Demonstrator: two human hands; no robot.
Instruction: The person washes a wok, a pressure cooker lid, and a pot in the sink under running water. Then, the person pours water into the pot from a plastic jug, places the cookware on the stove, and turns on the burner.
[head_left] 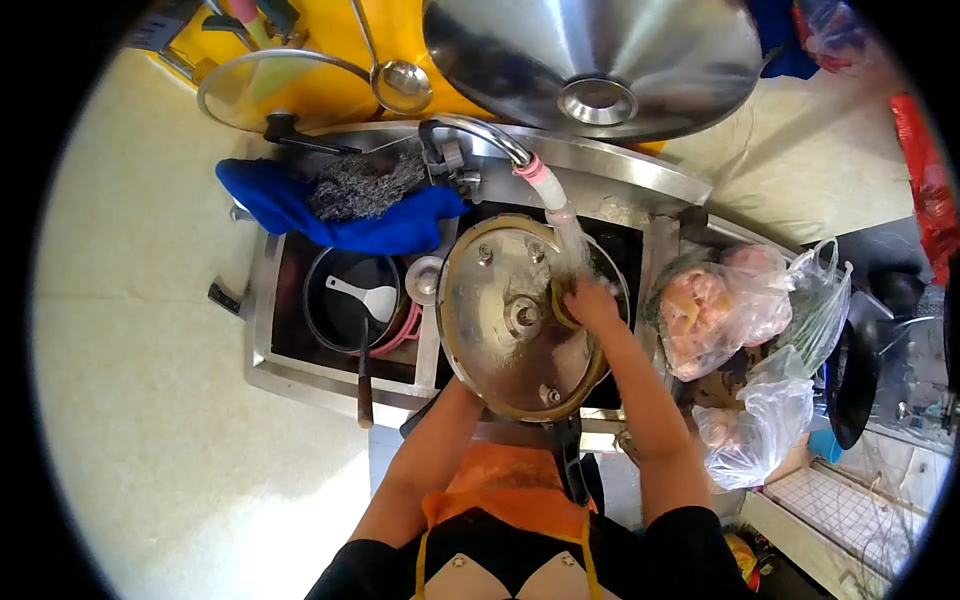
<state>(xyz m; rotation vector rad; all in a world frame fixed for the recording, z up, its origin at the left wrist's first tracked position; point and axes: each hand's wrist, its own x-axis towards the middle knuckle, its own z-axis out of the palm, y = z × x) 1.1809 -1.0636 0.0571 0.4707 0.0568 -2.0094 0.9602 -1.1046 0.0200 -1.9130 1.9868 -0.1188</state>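
A large round metal lid [490, 330] with a black handle is tilted over the right sink basin, its inner face up. My right hand [592, 303] is closed round a greenish-yellow scrubber [562, 303] pressed on the right part of the lid. Water runs from the faucet [535, 175] beside that hand. My left hand is hidden under the lid's lower edge; only the left forearm [435, 450] shows.
In the left basin stands a dark pot [330, 295] with a white spatula [368, 299]. A blue cloth [400, 225] hangs behind it. Bagged meat [700, 305] lies right of the sink. A big metal wok [650, 60] stands behind.
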